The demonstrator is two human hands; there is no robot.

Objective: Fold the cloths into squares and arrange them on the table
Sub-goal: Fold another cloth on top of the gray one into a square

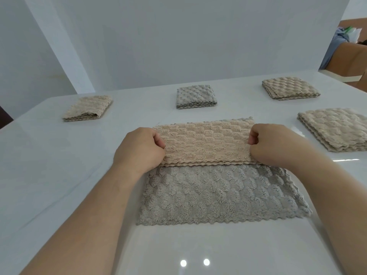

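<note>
Your left hand (139, 149) grips the left end of the beige cloth (206, 141), fingers curled in with the thumb on top. Your right hand (278, 145) pinches the right end in the same way. The beige cloth lies as a long strip across the middle of the table (59, 175). Two wavy edges lie one on the other along its near side, so it seems to be doubled over, though the far side is too flat to the view to be sure. Its near edge overlaps the far edge of the grey cloth (218, 195), which lies spread flat nearer the table's near edge, between your forearms.

Four folded cloths sit apart from one another. Along the far edge, a beige square (87, 108) lies toward the left corner, a grey square (195, 96) at the middle and a brown square (290, 88) toward the right corner. A cream square (335, 130) lies at the right edge, just beyond your right hand.
</note>
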